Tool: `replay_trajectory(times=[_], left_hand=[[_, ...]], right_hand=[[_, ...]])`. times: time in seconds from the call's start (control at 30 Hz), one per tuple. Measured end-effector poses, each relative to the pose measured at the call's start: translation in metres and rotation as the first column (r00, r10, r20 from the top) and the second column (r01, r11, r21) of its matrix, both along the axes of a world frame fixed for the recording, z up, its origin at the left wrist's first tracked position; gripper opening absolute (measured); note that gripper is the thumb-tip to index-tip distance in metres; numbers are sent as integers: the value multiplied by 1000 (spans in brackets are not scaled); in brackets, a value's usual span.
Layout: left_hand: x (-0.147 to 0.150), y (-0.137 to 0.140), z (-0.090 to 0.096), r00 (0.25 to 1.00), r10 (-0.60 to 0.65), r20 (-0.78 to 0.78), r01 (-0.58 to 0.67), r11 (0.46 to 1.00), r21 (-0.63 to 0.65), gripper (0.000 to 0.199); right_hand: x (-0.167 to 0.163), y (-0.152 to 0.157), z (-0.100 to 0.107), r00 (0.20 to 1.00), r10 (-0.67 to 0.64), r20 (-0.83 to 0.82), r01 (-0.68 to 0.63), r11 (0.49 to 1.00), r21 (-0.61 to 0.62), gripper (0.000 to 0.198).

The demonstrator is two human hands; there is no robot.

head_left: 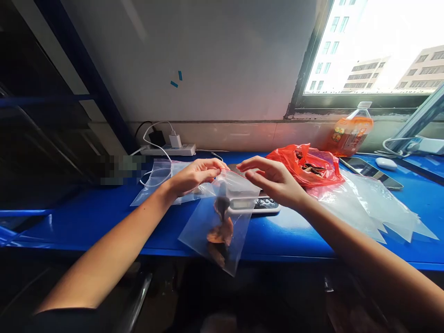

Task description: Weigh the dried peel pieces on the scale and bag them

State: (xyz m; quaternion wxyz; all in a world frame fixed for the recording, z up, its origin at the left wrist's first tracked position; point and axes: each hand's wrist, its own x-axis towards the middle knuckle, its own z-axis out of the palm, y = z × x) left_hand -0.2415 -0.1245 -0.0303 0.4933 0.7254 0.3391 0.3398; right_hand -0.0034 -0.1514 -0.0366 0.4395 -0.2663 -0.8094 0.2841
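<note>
My left hand (199,175) pinches the top edge of a clear zip-lock bag (241,231), by its reddish seal strip. The bag hangs tilted over the table's front edge, with several brown dried pieces (220,231) lying in its lower part. My right hand (274,178) is at the right end of the bag's top, fingers stretched out and thumb apart from them; whether it touches the plastic is unclear. Behind the bag stands a small digital scale (272,204), its platform partly hidden by the bag and hands.
On the blue table (294,240), a red plastic bag (291,162) holds more brown pieces. Flat clear bags (367,208) lie at the right, others (157,173) at the left. Farther back are a power strip (189,149), a bottle (354,132), a phone (371,172) and a mouse (386,163).
</note>
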Motion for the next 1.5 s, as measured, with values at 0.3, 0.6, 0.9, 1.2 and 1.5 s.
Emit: replay_trajectory(times=[0.3,0.6,0.9,1.2,1.5], left_hand=[[7,2,-2,959,241,152,-248,968,28,23],[6,5,-6,974,212,75,-219,970,109,29],[28,-18,-15,924,347,-161,-198,794,574,6],[38,-31,-23,926,322,-196,-100,710,697,8],[37,-29,-30,918,361,-163,-92,596,798,9]], right_hand=[[10,11,-3,973,-185,139,206,966,-157,17],[10,18,-6,944,-310,-113,295,946,-133,23],[3,5,-1,868,-419,265,283,857,431,31],[-14,-7,-11,941,-248,229,172,936,306,34],[-23,-11,-23,929,-308,204,215,901,378,40]])
